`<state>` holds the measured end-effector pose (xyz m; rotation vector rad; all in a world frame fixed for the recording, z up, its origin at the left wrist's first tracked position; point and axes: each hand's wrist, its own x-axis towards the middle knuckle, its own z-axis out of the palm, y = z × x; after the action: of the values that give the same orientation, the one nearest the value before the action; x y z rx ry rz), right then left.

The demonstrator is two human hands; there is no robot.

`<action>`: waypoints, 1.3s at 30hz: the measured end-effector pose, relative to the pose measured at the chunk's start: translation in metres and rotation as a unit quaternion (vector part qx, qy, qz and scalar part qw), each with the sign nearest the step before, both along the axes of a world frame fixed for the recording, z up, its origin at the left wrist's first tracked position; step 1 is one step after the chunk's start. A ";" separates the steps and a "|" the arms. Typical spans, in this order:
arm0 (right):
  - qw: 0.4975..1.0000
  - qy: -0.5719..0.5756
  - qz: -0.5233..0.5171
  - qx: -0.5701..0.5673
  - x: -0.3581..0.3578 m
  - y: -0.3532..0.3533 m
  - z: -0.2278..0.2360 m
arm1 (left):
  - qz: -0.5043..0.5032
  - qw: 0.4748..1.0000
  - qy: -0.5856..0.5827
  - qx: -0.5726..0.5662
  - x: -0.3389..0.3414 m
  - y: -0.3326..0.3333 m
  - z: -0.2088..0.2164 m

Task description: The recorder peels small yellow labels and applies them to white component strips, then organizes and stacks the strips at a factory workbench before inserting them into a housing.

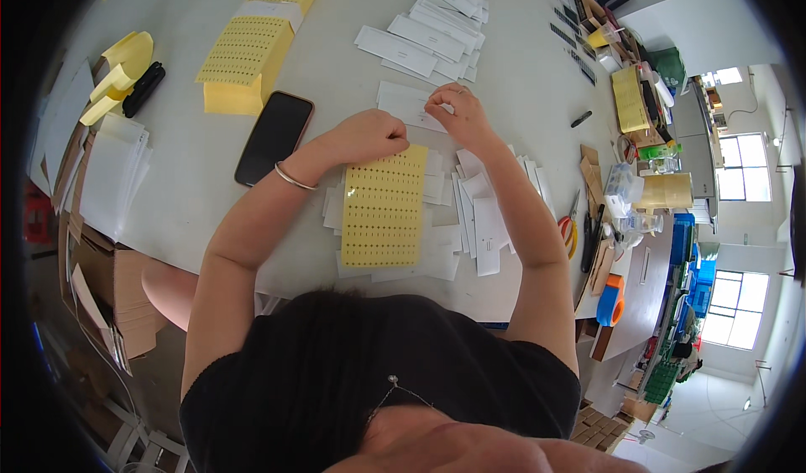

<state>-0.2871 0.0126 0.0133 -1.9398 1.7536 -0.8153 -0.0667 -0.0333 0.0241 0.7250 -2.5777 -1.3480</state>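
My left hand, with a bangle at the wrist, is closed at the top edge of a yellow sheet of small printed labels. Its thumb and fingers press together there. White paper slips lie under and around that sheet. Just beyond, a single white slip lies flat on the table. Over its right end my right hand makes a pinch with thumb and forefinger; whatever is between them is too small to make out. More white slips are fanned out below my right wrist.
A black phone lies left of my left hand, below a banded stack of yellow label sheets. Loose white slips are heaped at the far side. Scissors, a black marker and an orange-and-blue tape dispenser lie on the right.
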 end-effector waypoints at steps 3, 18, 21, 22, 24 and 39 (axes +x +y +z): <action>0.993 0.112 0.001 -0.036 0.007 -0.003 -0.012 | -0.007 1.000 0.007 0.004 0.000 0.000 -0.003; 0.979 0.183 0.070 0.061 0.013 0.013 0.025 | 0.007 0.996 0.049 0.068 0.006 -0.003 0.002; 0.982 0.029 0.095 0.161 0.016 0.030 0.034 | 0.002 0.996 0.053 0.077 0.006 -0.005 0.005; 0.977 0.004 0.115 0.180 0.017 0.036 0.037 | 0.002 0.996 0.054 0.078 0.006 -0.005 0.007; 0.970 -0.020 0.134 0.200 0.017 0.040 0.037 | 0.003 0.997 0.039 0.066 0.006 -0.004 0.010; 0.955 0.142 0.161 -0.205 0.034 0.029 0.035 | 0.101 0.978 0.046 0.177 0.004 -0.007 -0.002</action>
<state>-0.2533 0.0415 0.0487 -2.6474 1.4262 -0.8641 -0.0631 -0.0399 0.0220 0.9239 -2.1460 -1.7444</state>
